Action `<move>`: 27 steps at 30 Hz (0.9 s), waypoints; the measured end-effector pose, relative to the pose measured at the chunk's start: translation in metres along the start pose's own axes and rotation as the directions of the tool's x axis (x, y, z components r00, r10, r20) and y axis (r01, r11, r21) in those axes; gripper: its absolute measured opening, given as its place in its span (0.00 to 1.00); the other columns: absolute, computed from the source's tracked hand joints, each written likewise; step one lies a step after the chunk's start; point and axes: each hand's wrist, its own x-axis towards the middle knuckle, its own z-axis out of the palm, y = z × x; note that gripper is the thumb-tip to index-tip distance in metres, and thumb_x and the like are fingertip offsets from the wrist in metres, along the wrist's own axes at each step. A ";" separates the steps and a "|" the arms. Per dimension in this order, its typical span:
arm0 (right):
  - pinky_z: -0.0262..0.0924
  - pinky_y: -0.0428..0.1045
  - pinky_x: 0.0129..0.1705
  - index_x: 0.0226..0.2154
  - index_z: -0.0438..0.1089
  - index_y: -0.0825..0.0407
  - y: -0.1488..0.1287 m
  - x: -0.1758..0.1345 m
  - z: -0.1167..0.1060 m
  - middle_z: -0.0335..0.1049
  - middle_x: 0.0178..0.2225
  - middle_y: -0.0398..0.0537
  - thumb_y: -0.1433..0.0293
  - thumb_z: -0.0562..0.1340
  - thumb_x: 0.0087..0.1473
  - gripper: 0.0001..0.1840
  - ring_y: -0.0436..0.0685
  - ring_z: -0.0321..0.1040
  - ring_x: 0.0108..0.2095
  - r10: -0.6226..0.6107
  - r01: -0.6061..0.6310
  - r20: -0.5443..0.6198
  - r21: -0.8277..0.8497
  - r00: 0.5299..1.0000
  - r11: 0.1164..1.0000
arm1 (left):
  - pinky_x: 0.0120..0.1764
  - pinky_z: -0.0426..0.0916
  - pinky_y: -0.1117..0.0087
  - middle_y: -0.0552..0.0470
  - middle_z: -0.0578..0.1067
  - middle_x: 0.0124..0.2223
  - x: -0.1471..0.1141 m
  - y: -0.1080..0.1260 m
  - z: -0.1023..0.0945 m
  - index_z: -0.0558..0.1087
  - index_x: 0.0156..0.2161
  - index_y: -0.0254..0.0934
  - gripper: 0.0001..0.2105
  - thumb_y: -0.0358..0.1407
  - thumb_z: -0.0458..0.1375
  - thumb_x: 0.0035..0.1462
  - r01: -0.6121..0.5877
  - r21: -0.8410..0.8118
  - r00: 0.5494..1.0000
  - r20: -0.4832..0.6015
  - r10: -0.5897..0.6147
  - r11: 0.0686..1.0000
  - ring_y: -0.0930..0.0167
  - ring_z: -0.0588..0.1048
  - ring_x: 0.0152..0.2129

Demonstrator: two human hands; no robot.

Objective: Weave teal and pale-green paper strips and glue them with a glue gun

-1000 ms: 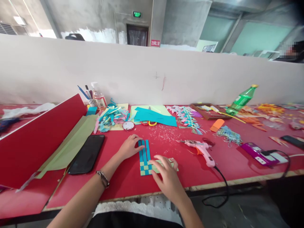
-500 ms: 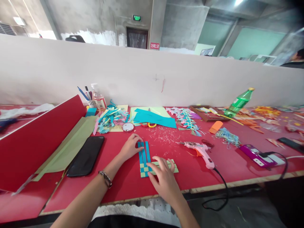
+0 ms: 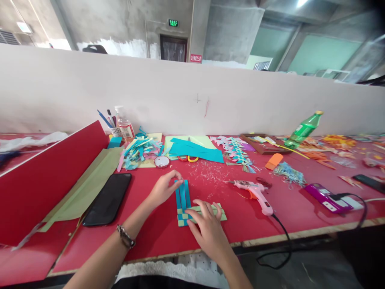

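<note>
A small woven piece of blue and pale green paper strips lies flat on the red table, its blue strips pointing away from me and its green ones to the right. My left hand pinches the far end of the middle blue paper strip, which is lifted off its neighbours. My right hand rests with spread fingers on the weave and the green strips, fingertips touching the woven corner. Part of the green strips is hidden under that hand.
A pink glue gun with a black cable lies to the right. On the left are a black phone and a red upright board. Paper scraps, blue sheets and a green bottle stand farther back.
My left hand has pinched the middle blue strip and raised its far end; before, it touched the strips lying flat. My right hand stays in place on the weave.
</note>
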 end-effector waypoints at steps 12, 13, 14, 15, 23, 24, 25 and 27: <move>0.48 0.63 0.50 0.43 0.62 0.46 0.005 -0.003 0.004 0.61 0.45 0.49 0.62 0.52 0.53 0.14 0.60 0.58 0.48 0.015 -0.016 -0.063 -0.021 0.998 1.000 | 0.35 0.65 0.71 0.55 0.71 0.31 -0.043 0.031 0.013 0.58 0.41 0.38 0.08 0.37 0.49 0.56 0.168 -0.221 0.983 0.105 -0.148 0.961 0.73 0.71 0.28; 0.48 0.63 0.50 0.43 0.62 0.45 0.005 -0.003 0.005 0.61 0.45 0.49 0.62 0.52 0.52 0.14 0.60 0.58 0.48 0.009 -0.011 -0.062 -0.028 0.998 1.000 | 0.36 0.65 0.71 0.54 0.71 0.33 -0.045 0.031 0.013 0.58 0.44 0.38 0.11 0.37 0.50 0.55 0.155 -0.215 0.983 0.127 -0.130 0.964 0.72 0.71 0.30; 0.47 0.63 0.50 0.43 0.62 0.44 0.005 -0.003 0.005 0.61 0.45 0.48 0.62 0.53 0.52 0.14 0.60 0.58 0.48 0.007 -0.009 -0.061 -0.027 0.998 1.000 | 0.38 0.65 0.70 0.52 0.70 0.36 -0.046 0.031 0.013 0.58 0.46 0.39 0.13 0.36 0.50 0.55 0.134 -0.198 0.983 0.152 -0.105 0.971 0.72 0.71 0.34; 0.46 0.63 0.51 0.43 0.62 0.44 0.005 -0.003 0.006 0.61 0.46 0.48 0.63 0.53 0.52 0.14 0.60 0.58 0.48 0.010 -0.011 -0.059 -0.022 0.998 1.000 | 0.41 0.64 0.69 0.50 0.70 0.39 -0.047 0.031 0.012 0.58 0.48 0.39 0.14 0.35 0.50 0.55 0.108 -0.173 0.981 0.177 -0.077 0.979 0.71 0.69 0.37; 0.48 0.60 0.50 0.38 0.64 0.45 0.007 -0.001 0.004 0.61 0.44 0.48 0.67 0.53 0.51 0.10 0.58 0.60 0.46 0.085 -0.079 -0.094 0.069 0.992 0.995 | 0.50 0.58 0.66 0.47 0.65 0.48 -0.049 0.038 0.011 0.63 0.51 0.42 0.16 0.35 0.40 0.61 0.010 -0.086 0.971 0.238 0.011 0.996 0.69 0.63 0.47; 0.48 0.60 0.50 0.38 0.64 0.45 0.007 -0.001 0.003 0.61 0.44 0.48 0.68 0.53 0.51 0.10 0.58 0.59 0.46 0.086 -0.078 -0.092 0.086 0.992 0.993 | 0.50 0.59 0.67 0.47 0.65 0.48 -0.050 0.040 0.011 0.63 0.51 0.42 0.16 0.35 0.40 0.61 0.011 -0.087 0.970 0.244 0.010 0.996 0.69 0.63 0.47; 0.47 0.60 0.50 0.37 0.64 0.45 0.007 0.000 0.002 0.61 0.44 0.47 0.68 0.53 0.51 0.10 0.58 0.59 0.46 0.084 -0.076 -0.086 0.097 0.993 0.992 | 0.49 0.59 0.68 0.48 0.65 0.48 -0.051 0.043 0.011 0.63 0.51 0.43 0.16 0.35 0.41 0.61 0.011 -0.080 0.969 0.246 0.009 0.997 0.69 0.64 0.46; 0.47 0.60 0.50 0.37 0.65 0.44 0.006 0.000 0.001 0.61 0.44 0.46 0.69 0.54 0.50 0.10 0.58 0.58 0.47 0.075 -0.068 -0.063 0.107 0.995 0.992 | 0.49 0.60 0.69 0.48 0.64 0.49 -0.054 0.048 0.010 0.61 0.52 0.44 0.16 0.35 0.41 0.60 0.011 -0.046 0.970 0.244 0.000 0.999 0.69 0.64 0.46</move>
